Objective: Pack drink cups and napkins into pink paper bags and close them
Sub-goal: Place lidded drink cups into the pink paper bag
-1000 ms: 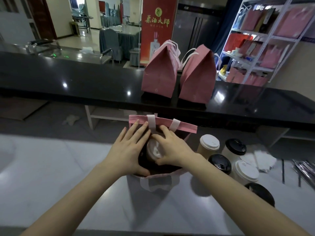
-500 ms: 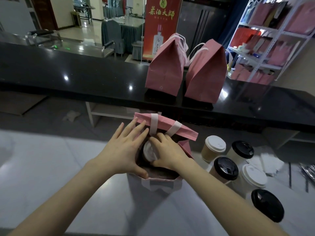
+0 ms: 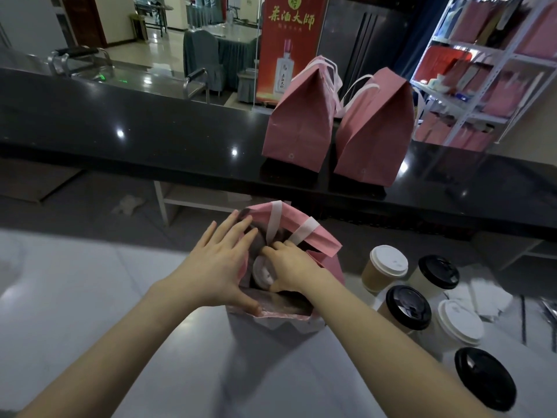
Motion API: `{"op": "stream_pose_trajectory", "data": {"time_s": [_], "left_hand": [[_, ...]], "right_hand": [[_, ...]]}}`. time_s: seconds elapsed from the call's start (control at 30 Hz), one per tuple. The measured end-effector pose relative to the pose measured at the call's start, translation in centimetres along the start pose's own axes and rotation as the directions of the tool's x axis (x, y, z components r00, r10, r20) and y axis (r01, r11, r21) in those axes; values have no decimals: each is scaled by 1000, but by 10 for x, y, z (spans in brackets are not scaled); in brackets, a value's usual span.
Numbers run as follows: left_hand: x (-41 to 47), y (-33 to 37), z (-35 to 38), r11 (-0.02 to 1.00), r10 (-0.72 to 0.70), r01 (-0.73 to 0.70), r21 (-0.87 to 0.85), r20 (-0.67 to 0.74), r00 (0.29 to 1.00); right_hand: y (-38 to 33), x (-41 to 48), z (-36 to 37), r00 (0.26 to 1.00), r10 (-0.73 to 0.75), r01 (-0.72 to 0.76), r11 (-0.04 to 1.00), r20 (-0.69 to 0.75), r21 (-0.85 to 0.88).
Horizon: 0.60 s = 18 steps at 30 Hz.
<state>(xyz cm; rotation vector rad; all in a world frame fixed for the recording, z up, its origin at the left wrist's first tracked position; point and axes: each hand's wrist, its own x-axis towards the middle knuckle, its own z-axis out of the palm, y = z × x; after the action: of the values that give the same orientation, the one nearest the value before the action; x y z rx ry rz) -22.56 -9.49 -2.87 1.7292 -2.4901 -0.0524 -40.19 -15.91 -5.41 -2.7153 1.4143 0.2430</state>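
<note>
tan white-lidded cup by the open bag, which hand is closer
Right. The right hand, gripping a cup inside the open bag, is left of the tan cup; the left hand rests on the bag's left rim, farther away.

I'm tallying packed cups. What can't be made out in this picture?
Head view only.
1. Open pink paper bag: left hand and right hand cover its inside; one white cup lid shows, other contents hidden.
2. Two closed pink paper bags on the black counter: walls hide contents.
3. White napkins: blurred, uncountable.
</note>
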Motion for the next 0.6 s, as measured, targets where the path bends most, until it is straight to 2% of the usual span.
{"op": "stream_pose_trajectory", "data": {"time_s": [0.23, 0.4, 0.6], "left_hand": [[4, -2, -1, 998, 19, -18, -60, 5, 1000], [6, -8, -2, 994, 33, -34, -103, -16, 999], [15, -6, -6, 990, 65, -66, -127, -4, 998]], "right_hand": [[-1, 10, 0, 1000, 27, -28, 998, 16, 63], [-2, 13, 10, 999, 53, -53, 980, 5, 191], [-2, 9, -1, 998, 40, -49, 986, 57, 162]]}}
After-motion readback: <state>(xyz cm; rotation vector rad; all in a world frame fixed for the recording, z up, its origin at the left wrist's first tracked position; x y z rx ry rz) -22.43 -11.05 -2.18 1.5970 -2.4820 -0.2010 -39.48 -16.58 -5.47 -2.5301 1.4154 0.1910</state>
